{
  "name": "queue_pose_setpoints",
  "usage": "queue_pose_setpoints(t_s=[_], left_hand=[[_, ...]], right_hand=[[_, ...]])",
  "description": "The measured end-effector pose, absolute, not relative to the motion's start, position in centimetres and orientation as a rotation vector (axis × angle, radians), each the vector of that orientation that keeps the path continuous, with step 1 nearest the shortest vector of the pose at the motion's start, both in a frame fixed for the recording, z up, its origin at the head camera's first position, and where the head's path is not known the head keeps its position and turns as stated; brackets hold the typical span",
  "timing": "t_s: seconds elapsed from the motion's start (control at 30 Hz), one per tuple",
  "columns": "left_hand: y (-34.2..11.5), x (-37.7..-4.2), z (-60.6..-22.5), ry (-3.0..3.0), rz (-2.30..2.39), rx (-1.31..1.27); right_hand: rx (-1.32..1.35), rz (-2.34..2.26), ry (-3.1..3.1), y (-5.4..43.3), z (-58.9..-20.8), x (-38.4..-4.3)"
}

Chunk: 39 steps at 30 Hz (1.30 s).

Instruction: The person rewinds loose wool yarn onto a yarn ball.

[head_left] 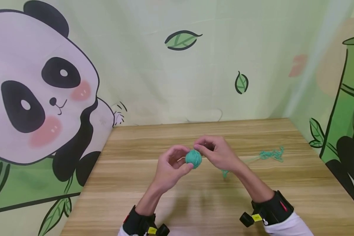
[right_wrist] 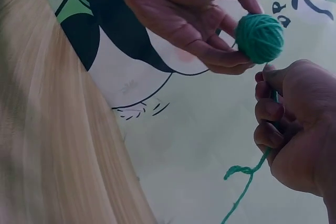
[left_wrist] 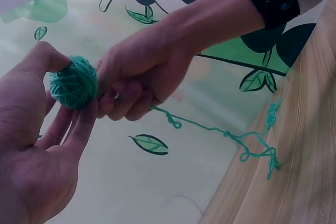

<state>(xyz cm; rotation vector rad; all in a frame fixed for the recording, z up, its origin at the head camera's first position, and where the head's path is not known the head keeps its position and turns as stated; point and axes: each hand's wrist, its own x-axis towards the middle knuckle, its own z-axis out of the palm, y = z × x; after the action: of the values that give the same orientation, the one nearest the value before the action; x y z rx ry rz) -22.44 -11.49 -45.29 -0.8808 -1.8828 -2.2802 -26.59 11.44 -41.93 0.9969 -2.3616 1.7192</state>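
Note:
A small ball of green yarn (head_left: 193, 159) is held up over the table by my left hand (head_left: 172, 165), its thumb and fingertips around the ball. Close beside it, my right hand (head_left: 219, 152) pinches the yarn strand between thumb and forefinger, the other fingers curled over it. In the right wrist view the strand (right_wrist: 266, 153) runs from the ball through the right fist and hangs out below with a small loop. The left wrist view shows the loose yarn (left_wrist: 252, 153) trailing down from the right hand, kinked and looped.
A tangled heap of loose green yarn (head_left: 271, 154) lies on the wooden table (head_left: 129, 183) to the right, beyond the right forearm. Behind the table hangs a pale green cloth (head_left: 141, 78) printed with pandas, leaves and bamboo. Both wrists wear black camera straps.

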Motion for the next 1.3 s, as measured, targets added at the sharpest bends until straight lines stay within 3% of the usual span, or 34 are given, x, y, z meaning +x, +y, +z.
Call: queue_pose_setpoints(t_s=[0.57,1.0,1.3], left_hand=[[-11.5,-22.9,-44.8,-1.811,-2.191,-0.599],[-11.6,-23.9,-45.4,-1.778,-1.994,-0.648],[-11.5,-23.8,-45.7,-1.793,-1.900,-0.695]], right_hand=[[1.029,1.758,-2.401,9.2,-44.9,-25.6],[1.190,1.571,-2.371,9.6,-43.6,-24.3],[1.159,1.603,-2.445,10.9,-41.9,-24.0]])
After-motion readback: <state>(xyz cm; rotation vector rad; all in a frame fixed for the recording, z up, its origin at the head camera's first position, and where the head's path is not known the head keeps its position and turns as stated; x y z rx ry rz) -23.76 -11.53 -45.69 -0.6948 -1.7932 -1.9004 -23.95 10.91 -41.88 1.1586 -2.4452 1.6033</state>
